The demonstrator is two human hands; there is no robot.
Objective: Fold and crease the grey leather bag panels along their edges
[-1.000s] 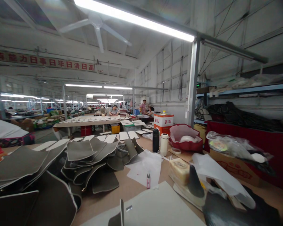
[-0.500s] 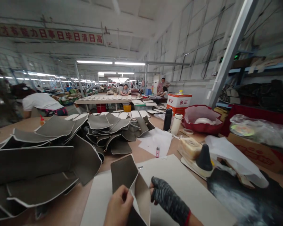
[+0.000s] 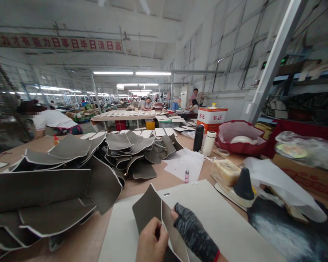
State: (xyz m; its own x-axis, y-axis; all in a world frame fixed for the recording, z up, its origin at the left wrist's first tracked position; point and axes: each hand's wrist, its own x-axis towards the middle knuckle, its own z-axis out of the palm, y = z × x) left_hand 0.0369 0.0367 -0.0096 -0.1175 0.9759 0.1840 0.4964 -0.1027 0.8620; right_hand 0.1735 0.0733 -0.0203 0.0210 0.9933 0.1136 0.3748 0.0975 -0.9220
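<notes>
A dark grey bag piece with pale edges and a beige inner face stands folded, partly opened out, over a white board. My left hand, bare, is closed with thumb and forefinger pinching the piece's upright edge at the near side. On the other side, my right hand wears a dark knitted fingerless glove with a red cuff. Its thumb and fingertips press on the beige panel; some fingers are hidden. A small metallic piece lies on the board just beyond the bag piece.
Stacked grey bag pieces fill the left of the table. Pink thread snips lie on white paper. A black bottle, a white bottle and a dark cone stand to the right. A co-worker bends at far left.
The bag piece has turned more edge-on, and my left hand has moved a little right along with it. My right hand stays by the beige panel. The view has shifted slightly.
</notes>
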